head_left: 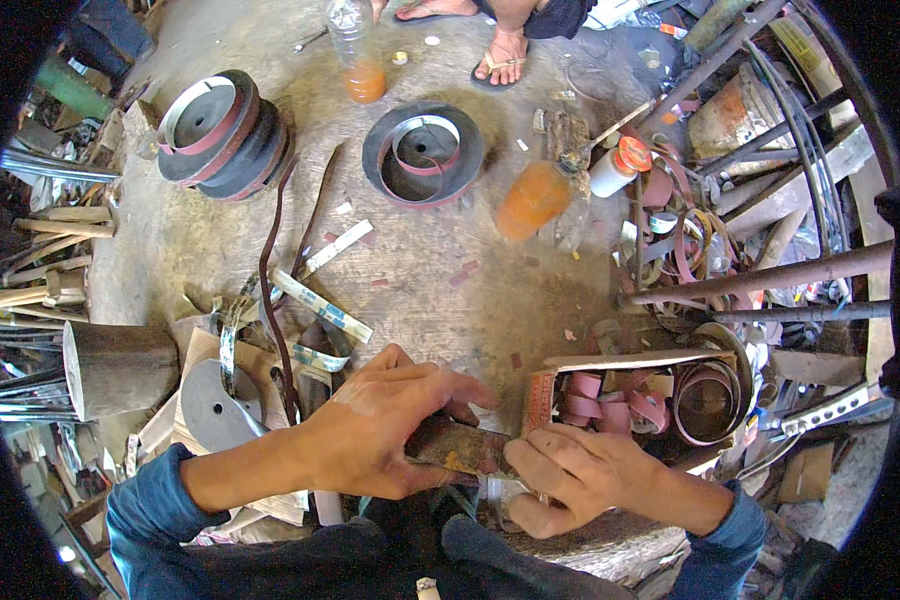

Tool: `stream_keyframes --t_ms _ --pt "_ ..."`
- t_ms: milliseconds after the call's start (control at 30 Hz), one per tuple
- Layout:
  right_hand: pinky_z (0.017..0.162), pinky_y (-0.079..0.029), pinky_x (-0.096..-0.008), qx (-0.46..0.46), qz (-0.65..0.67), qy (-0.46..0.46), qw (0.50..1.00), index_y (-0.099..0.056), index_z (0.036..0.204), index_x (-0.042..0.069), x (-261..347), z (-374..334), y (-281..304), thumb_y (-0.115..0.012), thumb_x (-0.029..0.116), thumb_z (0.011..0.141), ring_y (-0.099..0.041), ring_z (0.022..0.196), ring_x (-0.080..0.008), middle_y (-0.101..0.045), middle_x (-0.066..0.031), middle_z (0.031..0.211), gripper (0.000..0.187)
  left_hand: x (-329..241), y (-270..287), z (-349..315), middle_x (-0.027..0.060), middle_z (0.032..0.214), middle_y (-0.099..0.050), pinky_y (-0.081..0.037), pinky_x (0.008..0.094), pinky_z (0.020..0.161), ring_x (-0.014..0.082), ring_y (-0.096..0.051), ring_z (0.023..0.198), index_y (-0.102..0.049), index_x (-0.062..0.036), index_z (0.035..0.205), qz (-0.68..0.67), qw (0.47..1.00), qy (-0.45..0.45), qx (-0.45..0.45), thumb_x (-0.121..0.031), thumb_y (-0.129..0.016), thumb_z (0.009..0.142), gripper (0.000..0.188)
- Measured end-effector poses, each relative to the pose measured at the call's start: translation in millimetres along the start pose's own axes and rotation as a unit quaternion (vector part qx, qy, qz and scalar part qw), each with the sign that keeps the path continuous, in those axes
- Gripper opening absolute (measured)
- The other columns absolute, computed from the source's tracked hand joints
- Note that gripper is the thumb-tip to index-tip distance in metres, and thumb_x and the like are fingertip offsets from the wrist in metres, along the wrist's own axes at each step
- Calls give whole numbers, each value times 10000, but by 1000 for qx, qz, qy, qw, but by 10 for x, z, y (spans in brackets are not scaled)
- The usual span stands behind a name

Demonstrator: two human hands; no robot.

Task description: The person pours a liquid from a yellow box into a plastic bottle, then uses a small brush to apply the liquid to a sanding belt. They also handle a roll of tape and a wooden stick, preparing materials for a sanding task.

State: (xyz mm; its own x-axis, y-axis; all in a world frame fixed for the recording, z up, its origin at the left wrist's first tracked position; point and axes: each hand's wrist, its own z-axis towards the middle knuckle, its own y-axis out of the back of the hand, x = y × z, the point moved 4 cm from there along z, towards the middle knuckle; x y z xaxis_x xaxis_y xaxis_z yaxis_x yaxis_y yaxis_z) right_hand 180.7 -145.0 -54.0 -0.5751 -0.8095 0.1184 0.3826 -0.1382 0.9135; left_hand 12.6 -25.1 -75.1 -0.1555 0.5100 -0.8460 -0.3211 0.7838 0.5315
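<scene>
Low in the middle, just in front of my knees, is a dark, worn block [457, 447] with rusty brown and yellowish stains. My left hand [390, 420] is closed round its left end, thumb and fingers on either side. The curled fingers of my right hand [585, 480] grip the block's right end and partly cover it. Something pale and narrow shows beneath the block, too hidden to name. Close beyond my right hand stands an open cardboard box [542, 398] holding several reddish coiled strips [610, 405] and a larger brown roll [708, 400].
Black wheels with reddish bands [220, 135] are stacked at far left; another wheel [375, 150] lies mid-floor. Bottles of orange liquid, one upright [365, 80], one wider [532, 200], stand beyond. Printed strips [320, 305] lie left, metal bars [760, 275] right. Another person's sandalled foot [505, 55] is far.
</scene>
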Motion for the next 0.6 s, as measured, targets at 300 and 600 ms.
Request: stream_keyframes --t_ms 300,600 --pt "793 -544 -392 -71 153 -298 939 -525 990 86 -122 -215 -123 -732 212 803 -589 899 -264 -591 -124 1008 307 49 -68 -27 -9 910 -730 -391 338 756 166 -635 781 -753 -147 1092 -9 999 -35 -22 -290 -890 662 474" --pt "791 -566 -381 -82 287 -396 868 -596 1157 0 73 -208 -228 -892 209 703 -705 910 -341 -687 -189 1040 581 -31 -82 -131 84 1028 -752 -505 369 687 250 -689 785 -735 -67 1122 -109 993 25 -40 -300 -875 709 494"
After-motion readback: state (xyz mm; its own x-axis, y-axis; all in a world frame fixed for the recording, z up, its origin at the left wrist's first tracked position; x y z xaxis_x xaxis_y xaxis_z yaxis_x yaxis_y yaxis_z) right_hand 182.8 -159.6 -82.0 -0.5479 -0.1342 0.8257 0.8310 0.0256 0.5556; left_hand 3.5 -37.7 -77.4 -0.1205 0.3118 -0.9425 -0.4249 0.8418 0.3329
